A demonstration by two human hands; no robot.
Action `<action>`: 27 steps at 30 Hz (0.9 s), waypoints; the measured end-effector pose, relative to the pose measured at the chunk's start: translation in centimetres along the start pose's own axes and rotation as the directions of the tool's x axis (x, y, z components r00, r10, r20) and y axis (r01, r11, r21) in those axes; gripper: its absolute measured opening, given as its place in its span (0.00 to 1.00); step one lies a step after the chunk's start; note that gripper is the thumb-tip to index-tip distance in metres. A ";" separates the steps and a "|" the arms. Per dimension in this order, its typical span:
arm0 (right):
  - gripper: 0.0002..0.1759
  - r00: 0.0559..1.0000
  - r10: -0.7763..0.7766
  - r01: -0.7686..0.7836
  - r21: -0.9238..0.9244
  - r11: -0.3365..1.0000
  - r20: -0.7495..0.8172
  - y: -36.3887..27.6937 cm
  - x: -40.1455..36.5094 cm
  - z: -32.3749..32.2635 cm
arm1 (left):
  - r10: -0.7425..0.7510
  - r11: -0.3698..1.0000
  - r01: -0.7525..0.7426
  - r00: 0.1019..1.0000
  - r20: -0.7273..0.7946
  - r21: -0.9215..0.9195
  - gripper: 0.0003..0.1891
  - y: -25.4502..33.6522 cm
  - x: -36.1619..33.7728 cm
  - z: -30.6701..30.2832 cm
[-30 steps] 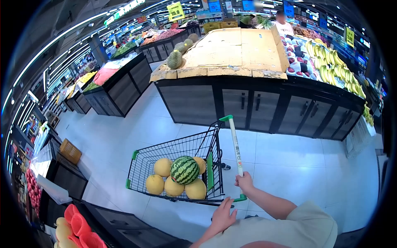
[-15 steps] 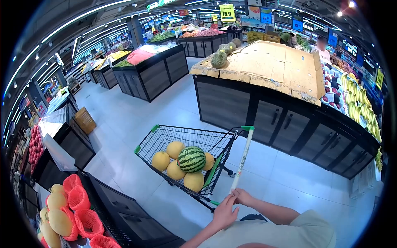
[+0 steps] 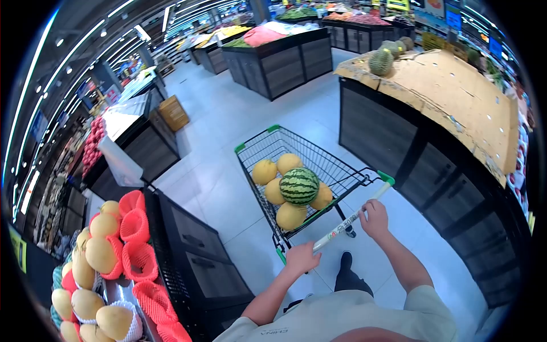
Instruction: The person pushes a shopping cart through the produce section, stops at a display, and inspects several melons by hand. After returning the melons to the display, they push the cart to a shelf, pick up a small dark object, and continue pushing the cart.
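My left hand (image 3: 302, 258) grips the lower left end of the white handlebar (image 3: 336, 231) of a shopping cart. Farther right along the same bar, my right hand (image 3: 374, 219) is closed round it. The cart (image 3: 319, 149) is a black wire basket with green corner pieces. Inside it a striped watermelon (image 3: 299, 186) rests among several yellow melons (image 3: 291, 216). Both hands hold only the bar; the fingers of the left are partly hidden.
At lower left, a stand holds yellow melons (image 3: 101, 255) and red foam nets (image 3: 140, 261). A cardboard-topped counter (image 3: 450, 91) with durians (image 3: 381, 61) stands on the right. Ahead are a dark produce island (image 3: 279, 68) and a wooden crate (image 3: 173, 113).
My hands, close together at the bar's near end before, are now apart, the right farther along it. The cart has turned to point more ahead, and the view has swung left.
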State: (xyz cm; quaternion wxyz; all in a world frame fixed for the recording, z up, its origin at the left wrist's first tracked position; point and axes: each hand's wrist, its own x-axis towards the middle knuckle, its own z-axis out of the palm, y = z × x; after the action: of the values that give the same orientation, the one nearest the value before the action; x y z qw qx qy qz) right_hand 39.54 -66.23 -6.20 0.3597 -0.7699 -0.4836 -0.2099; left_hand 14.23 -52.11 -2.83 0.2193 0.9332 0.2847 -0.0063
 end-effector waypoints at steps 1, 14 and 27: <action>0.09 0.999 -0.013 0.014 -0.009 1.000 0.038 0.6 1.8 1.2 | -0.071 0.996 0.066 0.991 0.111 0.056 0.24 -0.4 1.3 -0.8; 0.17 0.922 -0.237 0.212 0.113 0.971 0.307 3.0 10.4 5.6 | -0.547 0.825 0.511 0.828 0.120 0.241 0.17 0.1 6.5 -3.9; 0.14 0.893 -0.249 0.218 0.123 0.968 0.375 5.5 13.2 5.8 | -0.619 0.766 0.595 0.785 0.031 0.243 0.19 4.1 7.4 -3.9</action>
State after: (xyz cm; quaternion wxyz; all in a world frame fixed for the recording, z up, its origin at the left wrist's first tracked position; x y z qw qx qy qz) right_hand 50.19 -55.56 -3.07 0.2588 -0.7177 -0.6420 -0.0762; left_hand 22.24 -49.64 1.34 0.1160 0.8072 0.5563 -0.1595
